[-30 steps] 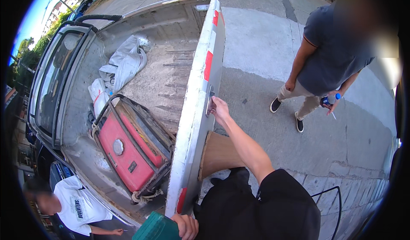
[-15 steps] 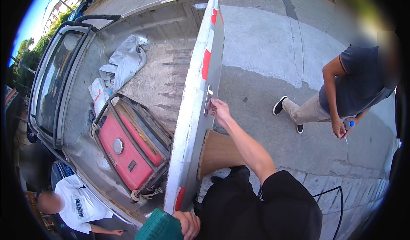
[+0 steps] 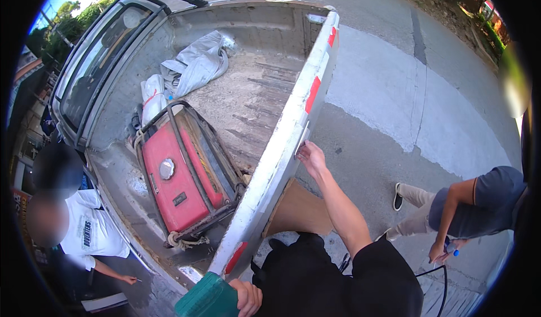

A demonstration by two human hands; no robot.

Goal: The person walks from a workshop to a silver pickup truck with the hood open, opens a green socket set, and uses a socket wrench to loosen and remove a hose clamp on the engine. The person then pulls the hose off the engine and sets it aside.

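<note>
My right hand [image 3: 311,158] reaches out to the outer side of the white pickup tailgate [image 3: 282,142], its fingers curled at the latch handle [image 3: 302,140]. The tailgate stands upright. Low in the picture, my left hand [image 3: 248,298] has its fingers wrapped over the edge of a green, box-like plastic piece [image 3: 205,297] beside the tailgate's near end. A tan, flared panel [image 3: 298,210] sits between my body and the tailgate; its lower part is hidden by my black clothing. Inside the truck bed lies a red generator [image 3: 177,176] in a dark tube frame, with rope at its corners.
Grey-white sacks [image 3: 197,63] lie toward the cab in the bed. On the right, a person in a dark shirt [image 3: 490,198] holds a small bottle. A person in a white shirt [image 3: 93,232] stands at the left side. A black cable [image 3: 444,289] hangs at lower right.
My view has shifted, so the truck sits farther right in it. The person in the dark shirt appears lower. Both my hands keep their places, and the tailgate stays upright.
</note>
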